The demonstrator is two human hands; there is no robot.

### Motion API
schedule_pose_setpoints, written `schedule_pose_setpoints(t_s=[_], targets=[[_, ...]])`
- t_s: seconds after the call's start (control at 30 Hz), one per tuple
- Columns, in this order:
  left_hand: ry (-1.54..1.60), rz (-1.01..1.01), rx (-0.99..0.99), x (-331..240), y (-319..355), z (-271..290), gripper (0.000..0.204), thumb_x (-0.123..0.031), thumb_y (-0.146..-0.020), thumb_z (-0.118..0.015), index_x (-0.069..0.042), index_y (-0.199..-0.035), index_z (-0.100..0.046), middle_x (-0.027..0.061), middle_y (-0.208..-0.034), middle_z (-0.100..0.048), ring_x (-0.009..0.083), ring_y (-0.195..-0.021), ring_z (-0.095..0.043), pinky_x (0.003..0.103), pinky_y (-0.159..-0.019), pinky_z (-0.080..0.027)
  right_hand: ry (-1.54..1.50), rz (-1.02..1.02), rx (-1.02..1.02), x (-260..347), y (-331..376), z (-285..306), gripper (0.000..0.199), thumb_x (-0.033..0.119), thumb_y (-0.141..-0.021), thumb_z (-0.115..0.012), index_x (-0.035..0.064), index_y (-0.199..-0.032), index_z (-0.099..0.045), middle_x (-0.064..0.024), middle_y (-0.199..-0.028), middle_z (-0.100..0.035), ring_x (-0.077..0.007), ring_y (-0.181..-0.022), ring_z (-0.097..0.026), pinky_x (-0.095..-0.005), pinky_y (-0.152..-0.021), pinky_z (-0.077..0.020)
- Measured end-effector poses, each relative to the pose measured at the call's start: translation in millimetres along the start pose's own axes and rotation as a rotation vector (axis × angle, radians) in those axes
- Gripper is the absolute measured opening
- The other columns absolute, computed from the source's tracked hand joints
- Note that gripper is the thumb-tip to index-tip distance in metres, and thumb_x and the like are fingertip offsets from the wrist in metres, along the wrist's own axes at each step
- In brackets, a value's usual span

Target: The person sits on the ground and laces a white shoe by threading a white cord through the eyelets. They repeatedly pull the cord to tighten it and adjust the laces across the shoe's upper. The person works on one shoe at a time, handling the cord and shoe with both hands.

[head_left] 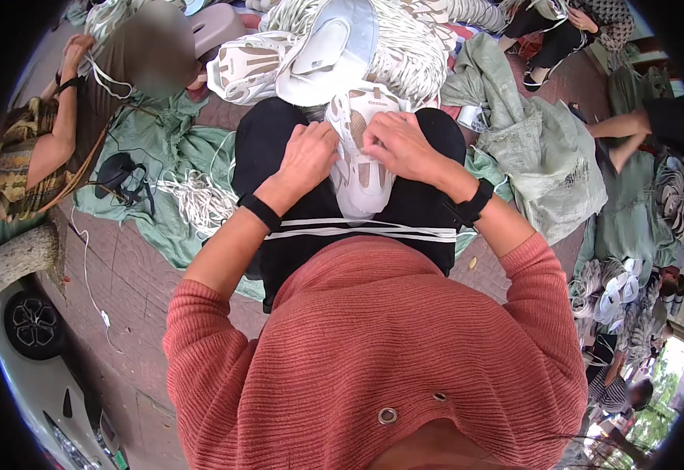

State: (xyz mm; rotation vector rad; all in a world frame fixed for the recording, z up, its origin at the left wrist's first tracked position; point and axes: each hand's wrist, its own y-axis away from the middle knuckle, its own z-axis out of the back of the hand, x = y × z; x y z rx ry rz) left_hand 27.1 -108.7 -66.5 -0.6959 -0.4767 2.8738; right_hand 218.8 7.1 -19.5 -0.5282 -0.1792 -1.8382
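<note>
On my lap lies a white and beige sneaker upper (363, 184), its rounded toe pointing toward me. My left hand (309, 159) has its fingers curled against the upper's left edge, gripping it. Over the upper's right side, my right hand (406, 146) is closed, thumb and fingers drawn together; what lies between those fingertips is hidden. Several white laces (365, 229) run across my thighs, between the toe and my pink sweater.
Beyond my knees are another white and beige upper (257, 66), a pale blue cap (334, 51) and a heap of white laces (416, 59). Green sacking (142, 133) and loose laces (199, 200) lie left, a grey-green sack (549, 157) right. Other people sit nearby; a car (52, 392) stands lower left.
</note>
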Motion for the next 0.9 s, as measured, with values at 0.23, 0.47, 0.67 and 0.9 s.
schedule_pose_setpoints(t_s=[0.23,0.47,0.67,0.9], targets=[[0.119,-0.056,0.075,13,-6,-5,0.011,-0.006,-0.075,-0.066,-0.005,-0.078,-0.055,0.0083,-0.079,-0.054,0.0280,-0.079,-0.055,0.037,-0.073,-0.040,0.062,-0.029,-0.031,-4,-4,-5,0.003,0.012,-0.086,-0.054,0.0130,-0.088,-0.056,-0.0042,-0.089,-0.054,-0.0239,-0.096,-0.053,-0.0394,-0.086,-0.0318],[0.620,0.291,0.266,25,-3,8,0.009,-0.007,-0.076,-0.059,-0.004,-0.081,-0.052,0.0125,-0.072,-0.057,0.0314,-0.074,-0.059,0.040,-0.070,-0.041,0.051,-0.034,0.013,-4,-3,-2,0.007,0.016,-0.089,-0.055,0.0135,-0.095,-0.057,-0.0041,-0.091,-0.054,-0.0232,-0.096,-0.053,-0.0382,-0.089,-0.0324],[-0.073,-0.074,0.225,22,-16,31,0.009,-0.010,-0.078,-0.057,-0.006,-0.084,-0.053,0.0144,-0.068,-0.058,0.0308,-0.067,-0.059,0.042,-0.061,-0.043,-0.013,0.036,0.043,-3,0,1,0.017,0.015,-0.084,-0.063,0.0165,-0.101,-0.060,-0.0017,-0.095,-0.052,-0.0208,-0.097,-0.054,-0.0381,-0.092,-0.0306],[0.193,0.230,0.089,-4,-43,31,0.018,-0.023,-0.086,-0.062,-0.005,-0.087,-0.059,0.0161,-0.071,-0.066,0.0351,-0.068,-0.064,0.044,-0.070,-0.048,-0.047,-0.133,-0.014,0,-3,-10,0.045,0.022,-0.080,-0.072,0.0194,-0.120,-0.051,-0.0015,-0.097,-0.049,-0.0145,-0.107,-0.051,-0.0405,-0.093,-0.0294]])
